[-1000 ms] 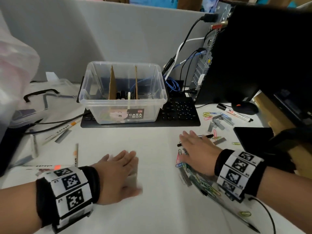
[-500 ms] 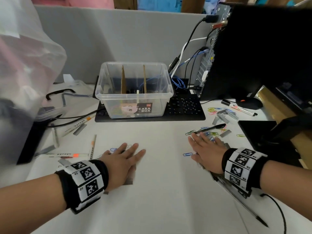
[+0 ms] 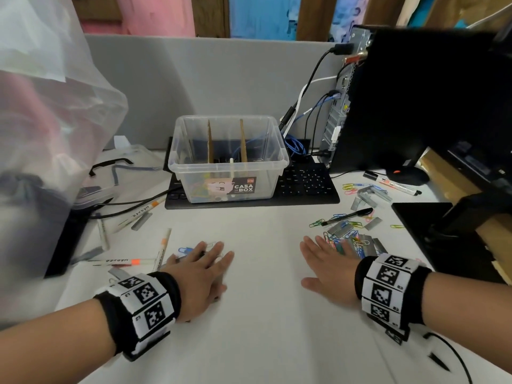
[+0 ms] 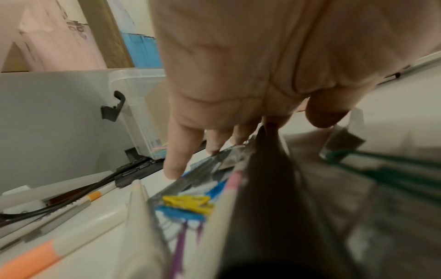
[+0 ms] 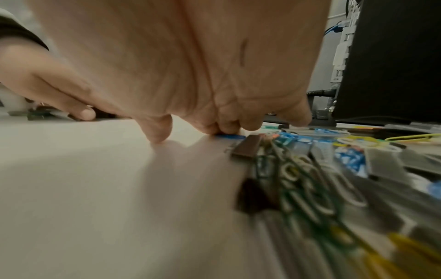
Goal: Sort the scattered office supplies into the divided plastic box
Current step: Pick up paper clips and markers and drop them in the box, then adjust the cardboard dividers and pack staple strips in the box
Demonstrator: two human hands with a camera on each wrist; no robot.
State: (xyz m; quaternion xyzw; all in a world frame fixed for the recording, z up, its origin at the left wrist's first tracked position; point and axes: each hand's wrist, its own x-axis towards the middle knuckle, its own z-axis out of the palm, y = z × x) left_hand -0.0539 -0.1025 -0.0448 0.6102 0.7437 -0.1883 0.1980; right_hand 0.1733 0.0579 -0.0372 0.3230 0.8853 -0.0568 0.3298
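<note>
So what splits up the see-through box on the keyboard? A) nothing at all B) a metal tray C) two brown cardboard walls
C: two brown cardboard walls stand upright inside the clear box, which makes three sections.

The white bench carries coloured wire paper clips and grey staple strips just beyond the right fingers, white markers beside the left fingers, and a black keyboard farther off.
</note>
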